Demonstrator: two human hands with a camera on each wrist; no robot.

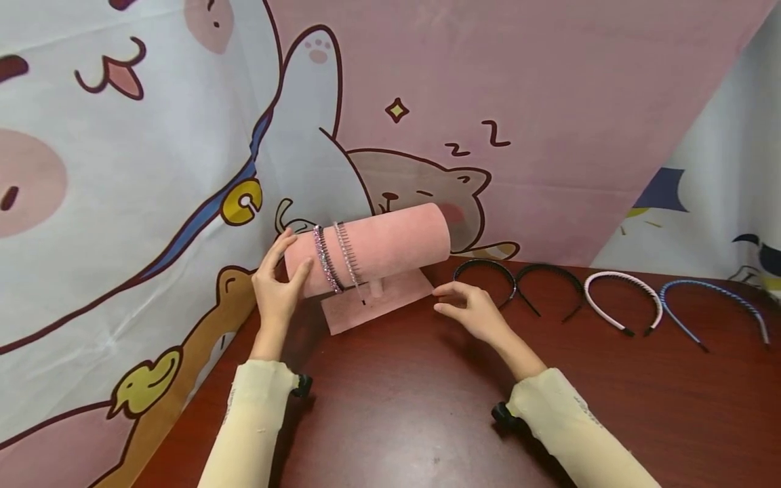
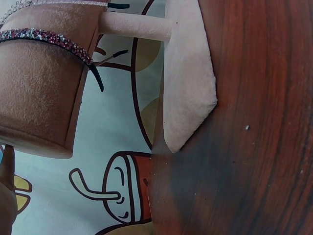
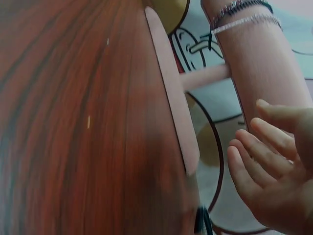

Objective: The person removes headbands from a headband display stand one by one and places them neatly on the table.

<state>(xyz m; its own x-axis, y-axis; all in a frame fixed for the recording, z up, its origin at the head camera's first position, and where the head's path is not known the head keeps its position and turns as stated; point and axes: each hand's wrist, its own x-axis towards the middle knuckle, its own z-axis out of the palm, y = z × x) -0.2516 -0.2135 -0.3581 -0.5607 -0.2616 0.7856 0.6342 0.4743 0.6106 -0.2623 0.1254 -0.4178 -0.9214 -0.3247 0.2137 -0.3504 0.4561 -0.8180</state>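
Observation:
A pink plush headband stand, its long roll (image 1: 396, 237) on a short post and a flat base (image 1: 399, 298), stands on the table. Near the roll's left end sit a glittery multicoloured headband (image 1: 326, 261) and, beside it, a pale clear-toothed headband (image 1: 348, 252). My left hand (image 1: 276, 288) is at that end, thumb and fingers spread; a fingertip (image 2: 7, 152) meets the roll's edge in the left wrist view. To the right of the base, my right hand (image 1: 472, 313) holds nothing, its fingers (image 3: 261, 156) loosely bent near the roll.
Right of the stand, several headbands lie in a row: a dark glittery one (image 1: 514, 283), a black one (image 1: 570, 276), a white one (image 1: 622, 275) and a blue one (image 1: 720, 285). A cartoon-print cloth (image 1: 549, 135) hangs behind the reddish-brown table (image 1: 390, 407) and along its left side.

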